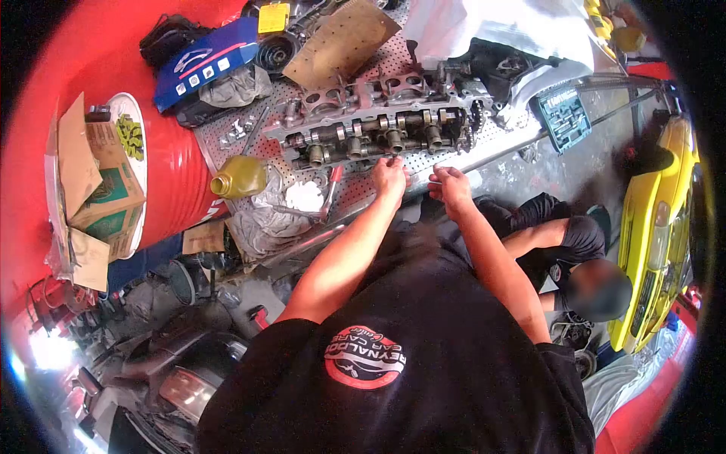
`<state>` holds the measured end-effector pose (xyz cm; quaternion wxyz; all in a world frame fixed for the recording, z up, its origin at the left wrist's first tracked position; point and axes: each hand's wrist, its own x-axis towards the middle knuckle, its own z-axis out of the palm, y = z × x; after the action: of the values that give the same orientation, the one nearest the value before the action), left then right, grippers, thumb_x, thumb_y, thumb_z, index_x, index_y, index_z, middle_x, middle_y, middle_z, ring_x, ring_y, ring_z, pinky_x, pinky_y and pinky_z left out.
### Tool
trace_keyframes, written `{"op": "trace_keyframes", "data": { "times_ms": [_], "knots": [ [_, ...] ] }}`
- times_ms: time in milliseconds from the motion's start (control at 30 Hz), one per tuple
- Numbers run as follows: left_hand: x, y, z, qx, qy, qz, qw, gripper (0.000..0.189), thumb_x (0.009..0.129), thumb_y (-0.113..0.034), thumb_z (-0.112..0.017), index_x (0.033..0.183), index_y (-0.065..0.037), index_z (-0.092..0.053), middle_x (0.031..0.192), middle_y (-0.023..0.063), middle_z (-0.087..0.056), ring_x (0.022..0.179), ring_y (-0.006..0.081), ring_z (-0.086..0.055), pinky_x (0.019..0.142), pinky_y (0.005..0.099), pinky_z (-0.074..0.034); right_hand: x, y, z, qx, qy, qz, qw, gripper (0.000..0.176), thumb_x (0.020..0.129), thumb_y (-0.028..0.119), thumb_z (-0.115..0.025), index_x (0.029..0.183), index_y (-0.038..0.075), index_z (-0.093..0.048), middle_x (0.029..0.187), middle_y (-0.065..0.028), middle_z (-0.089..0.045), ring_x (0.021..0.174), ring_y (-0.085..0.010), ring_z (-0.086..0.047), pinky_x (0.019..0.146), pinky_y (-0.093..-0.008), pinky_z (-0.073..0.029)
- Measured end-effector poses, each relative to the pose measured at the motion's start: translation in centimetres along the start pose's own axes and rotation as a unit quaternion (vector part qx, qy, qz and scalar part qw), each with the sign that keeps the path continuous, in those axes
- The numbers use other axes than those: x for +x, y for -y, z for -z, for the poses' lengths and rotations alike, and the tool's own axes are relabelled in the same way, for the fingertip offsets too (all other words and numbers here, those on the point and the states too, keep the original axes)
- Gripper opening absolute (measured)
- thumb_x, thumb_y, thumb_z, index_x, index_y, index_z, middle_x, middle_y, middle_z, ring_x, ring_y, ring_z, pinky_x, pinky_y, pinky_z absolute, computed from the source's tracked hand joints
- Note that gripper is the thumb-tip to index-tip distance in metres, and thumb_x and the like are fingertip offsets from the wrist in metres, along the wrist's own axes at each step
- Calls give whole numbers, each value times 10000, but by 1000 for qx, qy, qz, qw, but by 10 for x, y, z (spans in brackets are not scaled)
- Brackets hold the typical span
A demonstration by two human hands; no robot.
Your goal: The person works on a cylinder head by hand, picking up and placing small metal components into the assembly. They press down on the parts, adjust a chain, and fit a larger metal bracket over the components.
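Observation:
A metal engine cylinder head (370, 125) lies on the perforated metal bench top, its camshaft and valve parts exposed along the near side. My left hand (390, 180) is at the near edge of the head, fingers curled together; whatever they grip, if anything, is too small to name. Just to the right, my right hand (451, 188) hovers short of the head near the bench edge, with thumb and fingers drawn into a pinch. What may be between them is not clear. Left of my hands lies a red-headed tool (333, 185) beside a crumpled white cloth or paper (305, 197).
A yellowish-green bottle (240, 178) and grey rag (265, 227) lie at the bench's left. Brown cardboard (344, 44) sits behind the head. A teal tool case (563, 119) is at the right. A co-worker (563, 242) crouches close on my right, near a yellow car bumper (654, 234).

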<state>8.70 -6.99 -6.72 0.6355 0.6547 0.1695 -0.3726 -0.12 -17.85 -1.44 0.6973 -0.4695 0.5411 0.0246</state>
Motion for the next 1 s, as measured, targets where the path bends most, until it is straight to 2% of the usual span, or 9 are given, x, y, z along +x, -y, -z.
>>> {"op": "trace_keyframes", "data": {
  "times_ms": [167, 333, 433, 467, 567, 633, 700, 900, 1000],
  "knots": [
    [1, 5, 8, -206, 74, 123, 968, 247, 957, -242, -403, 1012, -29, -515, 779, 131, -616, 640, 222, -600, 507, 372, -528, 4, 5, 1, -10, 0, -7, 1000, 288, 896, 259, -564, 1065, 26, -551, 896, -74, -603, 729, -181, -598, 608, -303, -497],
    [-10, -11, 0, -34, -1, 32, 999, 231, 881, -179, -592, 1026, -26, -498, 752, 82, -599, 603, 148, -574, 498, 308, -522, 30, -1, 4, 100, 32, -52, 993, 260, 948, 260, -474, 1027, 17, -528, 890, -105, -614, 744, -212, -602, 648, -337, -504],
    [-8, -13, 2, -53, -1, 54, 997, 251, 889, -192, -585, 1047, -22, -489, 737, 77, -604, 572, 154, -577, 480, 305, -516, 41, -2, 0, 136, 72, -71, 986, 273, 970, 268, -425, 1017, 16, -518, 884, -103, -615, 748, -211, -601, 670, -345, -503],
    [-9, -12, 4, -131, 19, 80, 988, 235, 894, -203, -581, 1017, -18, -507, 742, 87, -614, 546, 154, -574, 455, 297, -509, 45, -3, -1, 139, 90, -74, 983, 286, 972, 279, -420, 1028, 17, -521, 890, -94, -616, 756, -207, -598, 690, -343, -499],
    [-11, -15, 8, 23, -4, 67, 998, 223, 901, -224, -574, 962, -14, -531, 766, 105, -626, 557, 140, -584, 445, 274, -489, 51, -3, -6, 158, 100, -73, 980, 232, 962, 241, -441, 987, 29, -532, 859, -80, -620, 737, -198, -596, 681, -339, -497],
    [-21, -24, 5, 166, -102, -54, 979, 250, 850, -234, -617, 923, -12, -529, 778, 133, -629, 687, 240, -603, 591, 351, -480, 55, -6, -8, 160, 80, -59, 982, 175, 944, 200, -475, 952, 37, -539, 830, -76, -619, 706, -193, -594, 649, -336, -498],
    [-29, -35, 0, 304, -188, -173, 918, 283, 798, -244, -660, 885, -9, -527, 790, 161, -632, 818, 340, -622, 737, 428, -470, 55, -8, -11, 149, 48, -33, 987, 129, 920, 166, -515, 937, 42, -546, 808, -74, -617, 672, -187, -590, 615, -333, -498],
    [-21, -35, -18, 344, -209, -195, 894, 278, 800, -241, -655, 861, -13, -509, 697, 171, -600, 682, 353, -613, 615, 457, -459, 53, -4, -10, 175, 41, -58, 982, 70, 882, 102, -535, 929, 50, -534, 759, -61, -602, 629, -153, -582, 568, -298, -496],
    [-25, -39, -17, 431, -215, -195, 854, 288, 813, -249, -632, 927, -32, -481, 672, 175, -608, 647, 385, -612, 567, 489, -454, 46, 0, -7, 166, 98, -86, 977, 233, 936, 262, -466, 965, 40, -528, 779, -81, -617, 655, -191, -597, 592, -329, -500]
  ]
}}
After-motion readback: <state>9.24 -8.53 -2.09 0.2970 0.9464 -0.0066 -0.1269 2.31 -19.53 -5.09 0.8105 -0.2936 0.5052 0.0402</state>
